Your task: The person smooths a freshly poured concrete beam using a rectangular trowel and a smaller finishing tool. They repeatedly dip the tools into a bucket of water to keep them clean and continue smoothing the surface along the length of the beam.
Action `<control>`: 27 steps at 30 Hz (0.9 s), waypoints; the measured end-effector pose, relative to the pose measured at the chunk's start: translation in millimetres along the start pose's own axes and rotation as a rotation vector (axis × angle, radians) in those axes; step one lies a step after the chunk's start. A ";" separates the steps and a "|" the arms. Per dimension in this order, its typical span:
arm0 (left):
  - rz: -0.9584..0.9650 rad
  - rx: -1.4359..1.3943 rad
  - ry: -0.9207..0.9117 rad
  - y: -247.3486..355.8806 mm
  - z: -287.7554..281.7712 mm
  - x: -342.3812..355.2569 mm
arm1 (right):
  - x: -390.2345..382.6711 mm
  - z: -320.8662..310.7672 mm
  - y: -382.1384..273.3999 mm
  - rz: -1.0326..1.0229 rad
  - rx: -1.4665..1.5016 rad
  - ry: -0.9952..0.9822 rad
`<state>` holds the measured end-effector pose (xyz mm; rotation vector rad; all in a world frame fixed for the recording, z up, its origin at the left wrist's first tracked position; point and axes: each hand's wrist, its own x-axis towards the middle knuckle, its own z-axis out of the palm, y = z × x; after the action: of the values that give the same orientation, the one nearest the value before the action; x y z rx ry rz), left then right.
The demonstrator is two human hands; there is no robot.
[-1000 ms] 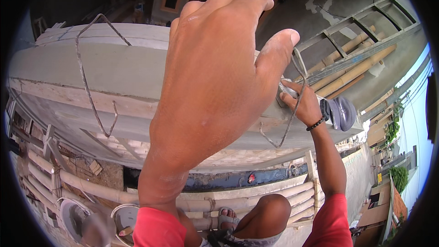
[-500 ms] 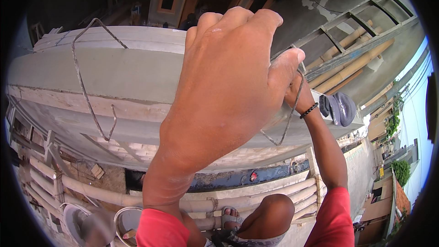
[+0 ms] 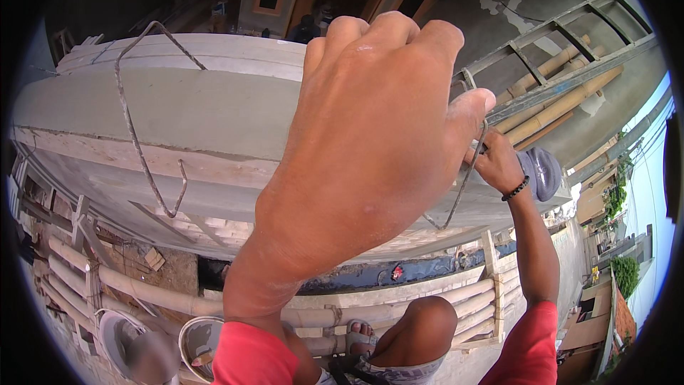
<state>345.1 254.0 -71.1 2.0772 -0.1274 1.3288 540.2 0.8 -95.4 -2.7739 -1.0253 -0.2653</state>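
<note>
Two hands, left hand (image 3: 370, 135) and right hand (image 3: 496, 164), grip one bent rebar (image 3: 456, 199).

Red short sleeves, black bead bracelet (image 3: 516, 189) on R wrist, sandals.

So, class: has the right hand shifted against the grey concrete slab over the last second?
Yes. The right hand, gripping the bent wire loop, has risen slightly along the grey concrete slab, toward the left hand.
</note>
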 end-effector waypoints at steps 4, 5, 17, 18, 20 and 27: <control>-0.006 -0.041 0.030 1.5 4.9 4.7 | 25.5 0.8 -7.6 0.028 0.013 0.172; 0.007 -0.051 0.032 1.9 8.3 5.0 | 26.5 8.8 -8.1 -0.019 0.005 0.202; 0.014 -0.006 0.013 4.2 10.7 5.0 | 21.4 29.3 1.6 -0.025 0.219 0.140; 0.014 -0.022 0.005 5.8 14.2 4.5 | 15.4 31.7 -7.1 -0.115 0.256 0.156; -0.002 -0.002 -0.033 3.1 16.1 1.0 | -3.7 26.5 -20.2 -0.305 0.275 0.114; -0.005 -0.019 -0.079 17.2 25.5 1.2 | 4.3 23.0 13.8 -0.074 0.157 0.180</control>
<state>358.3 226.3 -68.7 2.1133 -0.1681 1.2390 554.9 -1.7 -118.1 -2.5244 -1.0555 -0.4176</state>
